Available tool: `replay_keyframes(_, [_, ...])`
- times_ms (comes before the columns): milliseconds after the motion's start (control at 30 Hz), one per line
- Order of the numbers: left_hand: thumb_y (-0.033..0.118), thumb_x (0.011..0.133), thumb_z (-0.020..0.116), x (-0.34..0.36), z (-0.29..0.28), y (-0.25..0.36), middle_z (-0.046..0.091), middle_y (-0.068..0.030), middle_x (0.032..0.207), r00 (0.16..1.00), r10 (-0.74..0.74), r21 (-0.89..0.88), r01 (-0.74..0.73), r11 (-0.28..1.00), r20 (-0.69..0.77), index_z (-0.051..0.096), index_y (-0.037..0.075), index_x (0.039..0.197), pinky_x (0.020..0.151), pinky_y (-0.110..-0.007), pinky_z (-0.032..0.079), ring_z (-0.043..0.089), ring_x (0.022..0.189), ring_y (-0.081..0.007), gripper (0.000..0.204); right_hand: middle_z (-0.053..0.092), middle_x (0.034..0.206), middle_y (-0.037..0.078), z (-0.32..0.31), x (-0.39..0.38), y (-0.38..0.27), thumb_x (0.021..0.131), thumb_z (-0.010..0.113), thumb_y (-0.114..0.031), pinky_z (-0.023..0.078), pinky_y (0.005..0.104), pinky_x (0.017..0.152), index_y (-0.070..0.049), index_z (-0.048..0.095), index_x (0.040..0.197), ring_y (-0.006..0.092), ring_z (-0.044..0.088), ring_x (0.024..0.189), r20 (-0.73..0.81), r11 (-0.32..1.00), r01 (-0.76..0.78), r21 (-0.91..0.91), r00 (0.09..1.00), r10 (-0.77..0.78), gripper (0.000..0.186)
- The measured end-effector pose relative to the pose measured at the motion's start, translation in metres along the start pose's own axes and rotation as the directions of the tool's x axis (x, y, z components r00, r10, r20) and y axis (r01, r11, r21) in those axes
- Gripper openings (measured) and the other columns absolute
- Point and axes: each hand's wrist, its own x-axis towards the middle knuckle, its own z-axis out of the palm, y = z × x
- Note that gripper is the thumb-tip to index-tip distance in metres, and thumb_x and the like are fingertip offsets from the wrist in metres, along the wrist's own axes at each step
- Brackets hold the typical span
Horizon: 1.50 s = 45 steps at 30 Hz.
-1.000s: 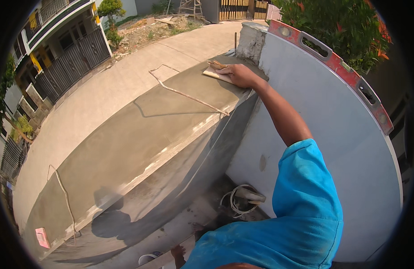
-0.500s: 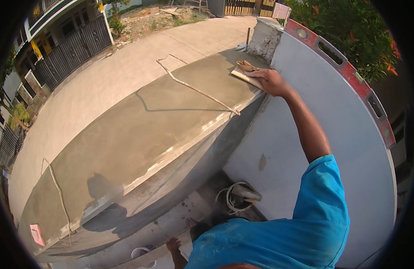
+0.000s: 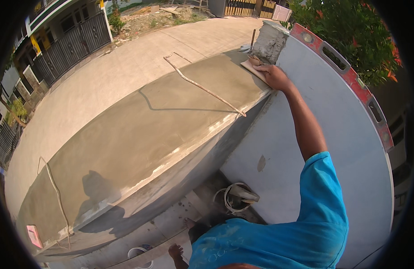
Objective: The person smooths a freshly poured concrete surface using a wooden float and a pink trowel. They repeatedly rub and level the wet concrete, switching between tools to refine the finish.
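Observation:
My right hand point(image 3: 277, 78) is closed around a pale plasterer's float point(image 3: 255, 70), pressing its flat board on the far right end of the grey plastered wall top point(image 3: 171, 121). The hand sits close to the rough broken pillar point(image 3: 269, 42). My left hand point(image 3: 175, 250) hangs low beside my body with its fingers apart and nothing in it. A bent metal rod point(image 3: 202, 90) spans the plaster left of the float, casting a shadow. A second bent rod point(image 3: 56, 193) crosses it farther left.
A red spirit level point(image 3: 357, 83) rests along the top of the white side wall point(image 3: 328, 148). Below stand a bucket with a tool in it point(image 3: 238, 197) and a white bucket point(image 3: 139, 256). A pink block point(image 3: 34, 236) lies at the left end. Beyond runs a concrete road point(image 3: 139, 62).
My right hand and the float have shifted slightly right toward the side wall, still on the plaster. The left hand stays low, moved only a little. The view has shifted slightly.

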Motion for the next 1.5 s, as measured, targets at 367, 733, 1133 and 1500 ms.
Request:
replay_keyframes(367, [0.047,0.089,0.048,0.036,-0.019,0.005,0.065,-0.0125,0.09,0.952,0.108,-0.092,-0.085,0.992,0.285,0.064,0.015,0.105,0.049,-0.047,0.041,0.055,0.064,-0.0331,0.039,0.07,0.118,0.017,-0.002,-0.007,0.009,0.094,0.051,-0.006,0.05,0.0379,0.095,-0.012,0.067,0.128,0.0309,0.069,0.105,-0.011,0.997,0.002,-0.075,1.0,-0.003,0.038])
replay_keyframes(733, [0.047,0.09,0.051,0.038,-0.03,-0.005,0.067,-0.0148,0.095,0.958,0.027,-0.15,0.017,0.989,0.286,0.064,0.017,0.11,0.048,-0.046,0.042,0.055,0.062,-0.0332,0.038,0.069,0.118,0.015,0.011,-0.054,-0.082,0.095,0.054,-0.006,0.051,0.0395,0.091,-0.023,0.065,0.13,0.0352,0.067,0.101,0.09,0.933,0.358,-0.023,0.93,-0.355,0.04])
replay_keyframes(1133, [0.043,0.093,0.049,0.037,-0.03,0.0,0.063,-0.0122,0.082,0.971,-0.057,-0.265,0.119,0.957,0.231,0.062,0.014,0.106,0.04,-0.043,0.037,0.054,0.055,-0.0327,0.035,0.069,0.109,0.02,0.048,-0.008,-0.152,0.091,0.052,-0.01,0.051,0.0429,0.09,-0.027,0.066,0.13,0.0376,0.066,0.098,0.188,0.903,0.424,0.064,0.884,-0.428,0.045])
replay_keyframes(1500, [0.026,0.093,0.059,-0.001,-0.003,0.006,0.065,-0.0137,0.082,0.999,0.019,0.059,-0.017,0.998,-0.03,0.062,0.01,0.109,0.039,-0.032,0.041,0.059,0.052,-0.0251,0.023,0.069,0.107,0.021,0.058,0.034,-0.158,0.096,0.052,-0.016,0.052,0.0441,0.086,-0.028,0.064,0.132,0.0403,0.065,0.087,0.205,0.914,0.396,-0.085,0.905,-0.373,0.04])
